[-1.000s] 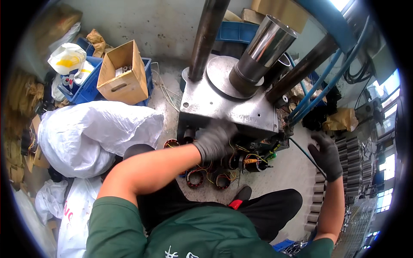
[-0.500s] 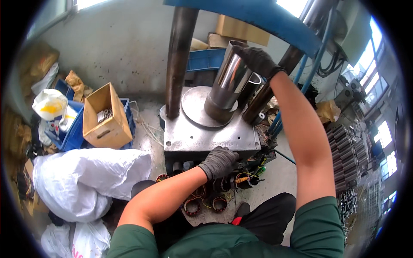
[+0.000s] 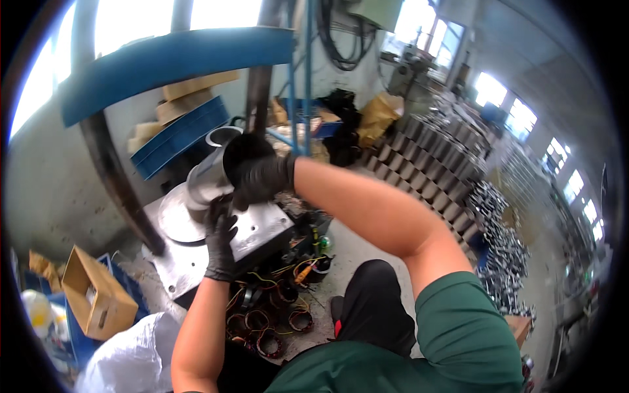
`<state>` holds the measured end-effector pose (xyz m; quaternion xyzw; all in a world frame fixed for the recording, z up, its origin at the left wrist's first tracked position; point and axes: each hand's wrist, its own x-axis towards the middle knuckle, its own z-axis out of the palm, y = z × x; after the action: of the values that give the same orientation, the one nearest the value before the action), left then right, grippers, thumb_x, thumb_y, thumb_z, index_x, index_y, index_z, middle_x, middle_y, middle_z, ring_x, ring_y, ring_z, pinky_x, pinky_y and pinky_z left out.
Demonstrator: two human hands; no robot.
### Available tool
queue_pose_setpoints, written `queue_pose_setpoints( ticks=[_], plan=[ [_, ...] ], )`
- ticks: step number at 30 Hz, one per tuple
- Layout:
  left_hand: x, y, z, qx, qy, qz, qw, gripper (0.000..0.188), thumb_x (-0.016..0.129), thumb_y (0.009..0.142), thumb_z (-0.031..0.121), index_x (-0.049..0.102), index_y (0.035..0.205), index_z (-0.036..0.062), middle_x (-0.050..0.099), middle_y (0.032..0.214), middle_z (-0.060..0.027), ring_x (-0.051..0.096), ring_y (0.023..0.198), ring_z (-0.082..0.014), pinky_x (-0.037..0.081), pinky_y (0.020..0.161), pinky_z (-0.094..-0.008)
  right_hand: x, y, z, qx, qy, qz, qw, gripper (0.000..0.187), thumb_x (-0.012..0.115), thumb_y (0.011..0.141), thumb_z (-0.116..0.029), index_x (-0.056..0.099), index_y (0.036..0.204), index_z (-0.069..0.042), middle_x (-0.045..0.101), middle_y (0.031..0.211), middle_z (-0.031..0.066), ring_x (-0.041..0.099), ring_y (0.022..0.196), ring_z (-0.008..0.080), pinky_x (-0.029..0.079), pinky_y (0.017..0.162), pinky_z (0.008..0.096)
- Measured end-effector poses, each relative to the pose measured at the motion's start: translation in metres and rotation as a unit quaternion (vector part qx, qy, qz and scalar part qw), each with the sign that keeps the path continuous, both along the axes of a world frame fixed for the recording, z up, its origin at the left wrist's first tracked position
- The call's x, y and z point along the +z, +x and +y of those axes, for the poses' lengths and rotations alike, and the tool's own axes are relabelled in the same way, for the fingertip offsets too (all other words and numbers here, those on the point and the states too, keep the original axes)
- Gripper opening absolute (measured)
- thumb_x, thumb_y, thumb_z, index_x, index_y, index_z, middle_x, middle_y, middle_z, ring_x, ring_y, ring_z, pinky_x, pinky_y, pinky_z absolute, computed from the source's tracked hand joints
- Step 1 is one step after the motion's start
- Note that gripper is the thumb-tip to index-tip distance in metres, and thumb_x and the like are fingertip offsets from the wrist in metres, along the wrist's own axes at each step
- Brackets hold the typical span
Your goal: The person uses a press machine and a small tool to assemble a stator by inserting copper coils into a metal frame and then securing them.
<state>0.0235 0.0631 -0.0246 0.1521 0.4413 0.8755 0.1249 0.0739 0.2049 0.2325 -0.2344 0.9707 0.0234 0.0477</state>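
Note:
A shiny metal tube (image 3: 205, 175) is tilted over the round steel disc (image 3: 178, 219) on the press bed (image 3: 272, 226). Its dark open end leans toward my right. My right hand (image 3: 265, 180), in a dark glove and smeared by motion, is closed on the tube at that end. Just below the tube, my gloved left hand (image 3: 220, 239) is raised with its fingers apart; whether its fingertips touch the metal I cannot tell. Behind stands a second tube (image 3: 224, 135), only its upper rim clearly showing.
Dark columns (image 3: 118, 177) and a blue crossbeam (image 3: 183, 60) frame the bed. Wound copper rings (image 3: 270, 342) with loose wires lie on the floor by my legs. A wooden box (image 3: 98, 304) and white sack (image 3: 134, 354) are at left; stacked metal tubes (image 3: 426, 164) stand at right.
My view has swung to the right. The tube has gone from nearly upright to tilted toward me, my right hand still on its end. My left hand has risen from the bed's front edge and opened.

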Motion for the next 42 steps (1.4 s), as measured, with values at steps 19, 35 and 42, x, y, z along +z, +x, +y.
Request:
queue_pose_setpoints(
  ticks=[19, 35, 42],
  plan=[
    [0.043, -0.052, 0.020, 0.066, -0.547, 0.331, 0.766, 0.040, 0.069, 0.094, 0.031, 0.069, 0.124, 0.0043, 0.076, 0.108, -0.0170, 0.072, 0.097, -0.0294, 0.055, 0.089, -0.0407, -0.259, 0.174, -0.020, -0.263, -0.888, -0.287, 0.245, 0.039, 0.063, 0.086, -0.031, 0.060, 0.112, -0.002, 0.070, 0.090, 0.0176, 0.071, 0.069, 0.0312, 0.057, 0.057, 0.0459],
    [0.058, -0.086, 0.051, 0.241, -0.662, 0.485, 0.517, 0.032, 0.061, 0.088, 0.038, 0.071, 0.085, 0.0077, 0.066, 0.093, -0.0222, 0.066, 0.086, -0.0400, 0.051, 0.074, -0.0488, -0.244, 0.211, -0.015, -0.195, -0.919, -0.086, 0.331, 0.029, 0.056, 0.100, -0.025, 0.067, 0.109, 0.000, 0.071, 0.095, 0.0142, 0.072, 0.080, 0.0211, 0.061, 0.069, 0.0347],
    [0.079, -0.073, 0.059, 0.116, -0.816, 0.171, 0.540, 0.080, 0.044, 0.096, 0.064, 0.065, 0.138, -0.0019, 0.056, 0.149, -0.0275, 0.047, 0.146, -0.0387, 0.030, 0.124, -0.0460, -0.223, 0.265, 0.028, -0.281, -0.932, -0.162, 0.162, 0.044, 0.058, 0.083, -0.021, 0.063, 0.120, 0.002, 0.069, 0.115, 0.0158, 0.069, 0.105, 0.0277, 0.060, 0.092, 0.0407]
  ],
)
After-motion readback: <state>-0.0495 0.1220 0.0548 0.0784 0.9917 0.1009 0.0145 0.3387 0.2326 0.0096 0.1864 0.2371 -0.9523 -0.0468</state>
